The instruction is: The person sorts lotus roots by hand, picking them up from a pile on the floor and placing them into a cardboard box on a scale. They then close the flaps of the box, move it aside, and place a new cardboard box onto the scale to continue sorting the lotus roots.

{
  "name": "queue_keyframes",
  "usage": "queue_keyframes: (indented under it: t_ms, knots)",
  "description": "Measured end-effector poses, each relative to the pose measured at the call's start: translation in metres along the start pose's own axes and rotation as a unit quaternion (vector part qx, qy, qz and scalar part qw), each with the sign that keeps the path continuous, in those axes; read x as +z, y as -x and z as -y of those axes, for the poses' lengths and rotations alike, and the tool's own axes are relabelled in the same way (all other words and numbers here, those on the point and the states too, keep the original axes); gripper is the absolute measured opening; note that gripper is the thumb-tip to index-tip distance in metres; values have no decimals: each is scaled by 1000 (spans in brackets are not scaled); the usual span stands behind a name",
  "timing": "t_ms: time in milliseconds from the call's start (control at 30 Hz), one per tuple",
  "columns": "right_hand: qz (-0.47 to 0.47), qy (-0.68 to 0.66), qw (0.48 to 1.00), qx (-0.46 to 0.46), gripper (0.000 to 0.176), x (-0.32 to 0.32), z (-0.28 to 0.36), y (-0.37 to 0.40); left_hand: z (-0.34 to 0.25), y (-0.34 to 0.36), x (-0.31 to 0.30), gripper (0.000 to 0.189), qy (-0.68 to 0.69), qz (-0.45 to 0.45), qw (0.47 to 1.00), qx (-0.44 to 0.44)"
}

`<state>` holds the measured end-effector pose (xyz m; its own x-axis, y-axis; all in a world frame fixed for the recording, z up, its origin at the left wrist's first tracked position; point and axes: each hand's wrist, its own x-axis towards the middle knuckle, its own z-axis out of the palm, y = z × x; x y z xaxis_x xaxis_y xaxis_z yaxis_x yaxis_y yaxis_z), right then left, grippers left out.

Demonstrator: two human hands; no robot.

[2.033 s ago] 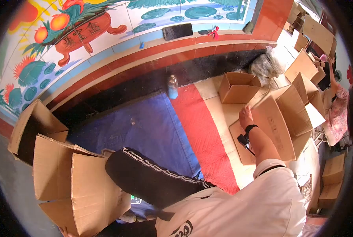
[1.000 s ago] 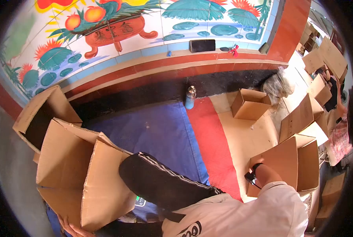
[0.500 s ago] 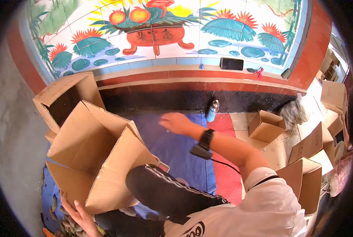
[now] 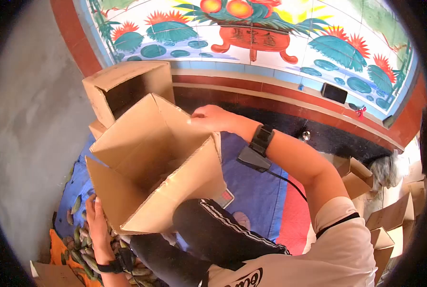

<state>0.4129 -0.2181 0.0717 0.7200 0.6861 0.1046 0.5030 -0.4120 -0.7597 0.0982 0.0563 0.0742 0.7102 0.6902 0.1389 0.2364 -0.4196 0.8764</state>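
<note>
Steadying one open box [image 4: 149, 165] (cardboard), two hands [image 4: 97, 222]

White short-sleeved shirt [image 4: 290, 260], black lettering; black trousers [image 4: 223, 229], white-striped seam; black wrist straps, dark box [image 4: 254, 159], thin black cable [image 4: 290, 182].

The open box [image 4: 184, 201] stands in front of the tipped box [image 4: 132, 88]. Vegetables [image 4: 82, 244] lie on the sheet [image 4: 256, 186], left of the person's legs [image 4: 218, 229]. The calculator [image 4: 227, 197] lies just right of the open box. Farther right are the mat [image 4: 293, 215], then several boxes [image 4: 390, 213]. Behind, 1 bottle [image 4: 305, 136] stands near the wall's foot; 1 phone [image 4: 334, 93] rests on the ledge [image 4: 290, 91].
</note>
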Motion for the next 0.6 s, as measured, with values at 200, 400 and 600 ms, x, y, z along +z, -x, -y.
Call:
queue_keyframes:
  t_ms: [200, 400, 600]
  knots:
    - [117, 153, 977, 91, 44, -8, 27, -29, -8, -15, 0, 38, -44, 60, 997, -37]
    - [155, 189, 966, 85, 35, -6, 38, -21, 14, -29, -6, 26, 24, 149, 985, -85]
    - [141, 267, 953, 19, 25, -3, 26, -10, 2, -19, -11, 24, -148, 129, 980, -26]
